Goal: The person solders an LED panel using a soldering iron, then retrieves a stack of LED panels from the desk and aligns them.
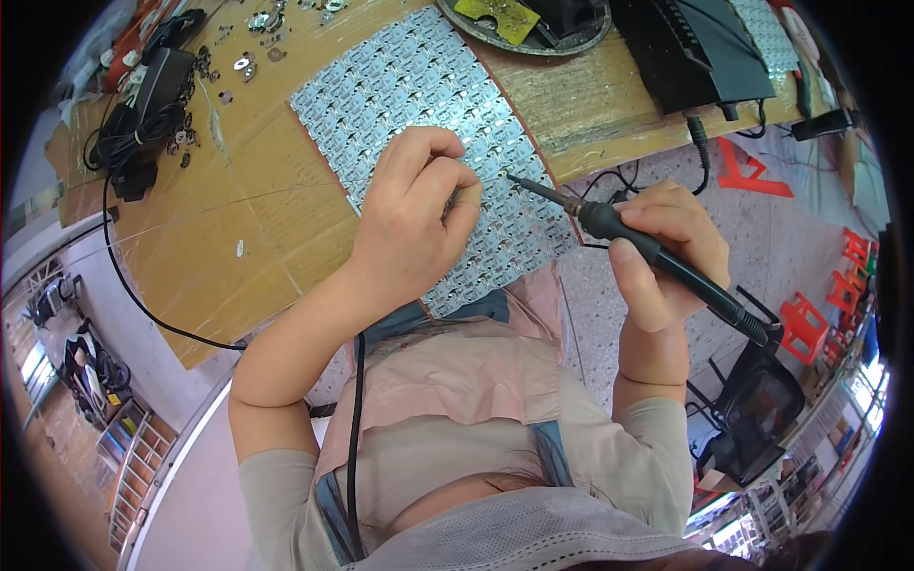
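Observation:
A large panel of many small silvery circuit boards [409, 86] lies on the wooden table and reaches out past its near edge toward my lap. My right hand [690, 233] is closed around the black handle of a soldering iron [605, 222]. The iron's tip points left, at or just above the right part of the panel; whether it touches cannot be made out. Over the middle of the panel, my left hand [409, 224] is closed with thumb and fingers pinched together. What it pinches, if anything, is hidden.
A round metal dish [581, 43] with a yellow sponge [505, 19] stands beyond the panel. Right of it sits a black box [700, 57] with a cable plugged in. Small metal parts [246, 67] and a black adapter [162, 81] with coiled cable lie at left.

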Tool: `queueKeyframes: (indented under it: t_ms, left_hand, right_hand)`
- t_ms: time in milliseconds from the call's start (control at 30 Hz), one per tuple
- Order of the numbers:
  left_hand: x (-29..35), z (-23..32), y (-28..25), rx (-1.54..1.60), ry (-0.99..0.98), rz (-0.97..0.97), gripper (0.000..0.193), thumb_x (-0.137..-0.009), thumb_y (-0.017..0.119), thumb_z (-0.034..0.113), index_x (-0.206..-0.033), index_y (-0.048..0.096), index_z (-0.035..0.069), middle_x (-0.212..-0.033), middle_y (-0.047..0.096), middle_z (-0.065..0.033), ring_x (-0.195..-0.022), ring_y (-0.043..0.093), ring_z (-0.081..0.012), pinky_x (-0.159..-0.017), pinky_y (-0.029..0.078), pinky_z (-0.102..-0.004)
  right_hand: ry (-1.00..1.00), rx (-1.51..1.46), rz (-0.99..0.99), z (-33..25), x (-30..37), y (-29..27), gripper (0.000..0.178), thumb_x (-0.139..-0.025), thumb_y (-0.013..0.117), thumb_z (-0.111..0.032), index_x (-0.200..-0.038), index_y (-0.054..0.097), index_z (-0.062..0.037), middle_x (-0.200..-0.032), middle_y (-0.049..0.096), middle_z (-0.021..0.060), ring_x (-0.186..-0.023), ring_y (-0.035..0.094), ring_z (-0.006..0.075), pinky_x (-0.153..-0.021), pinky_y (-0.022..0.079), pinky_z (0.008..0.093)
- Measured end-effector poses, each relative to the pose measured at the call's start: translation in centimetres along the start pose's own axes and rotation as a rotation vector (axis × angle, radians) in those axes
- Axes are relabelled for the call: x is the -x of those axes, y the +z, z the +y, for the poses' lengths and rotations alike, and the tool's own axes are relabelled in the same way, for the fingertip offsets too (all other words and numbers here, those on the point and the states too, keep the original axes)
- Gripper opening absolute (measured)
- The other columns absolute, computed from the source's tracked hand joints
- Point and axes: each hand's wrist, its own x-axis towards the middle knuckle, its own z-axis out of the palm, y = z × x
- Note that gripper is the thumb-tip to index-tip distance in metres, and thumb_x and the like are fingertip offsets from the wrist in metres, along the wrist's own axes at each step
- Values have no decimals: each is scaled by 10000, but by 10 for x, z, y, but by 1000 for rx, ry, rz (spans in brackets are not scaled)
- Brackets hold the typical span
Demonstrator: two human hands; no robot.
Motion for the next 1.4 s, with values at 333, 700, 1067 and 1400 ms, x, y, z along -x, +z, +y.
queueKeyframes:
  t_ms: [333, 700, 1067, 1400]
  left_hand:
    - [-2, 1, 7, 56, -12, 29, 155, -739, 719, -56, -844, 614, -13, -1003, 580, -144, -874, 590, -314, -755, 491, -389]
    - [-1, 5, 1, 27, -7, -18, 137, -778, 735, -66, -874, 655, -10, -1030, 594, -123, -859, 619, -235, -703, 516, -310]
    - [-1, 7, 10, 28, 56, -50, 161, -751, 734, -71, -866, 642, -7, -1023, 588, -127, -901, 608, -276, -724, 517, -344]
    - [2, 12, 5, 38, 32, -76, 166, -756, 737, -71, -879, 648, -4, -1035, 588, -126, -900, 609, -266, -719, 519, -338]
  right_hand:
    - [14, 29, -28, 3, 1, 4, 212, -661, 742, -54, -843, 665, 22, -701, 644, 133, -586, 598, 222, -542, 463, 293]
    - [2, 19, -32, -8, 2, -2, 185, -669, 733, -31, -829, 647, 5, -710, 654, 127, -594, 625, 244, -549, 484, 311]
    - [41, 28, -43, -7, 8, -4, 198, -663, 726, -25, -840, 639, -5, -724, 662, 117, -607, 636, 244, -556, 496, 317]
    - [40, 26, -35, -13, 13, -10, 187, -668, 727, -30, -837, 646, -20, -730, 669, 113, -609, 641, 244, -558, 494, 319]
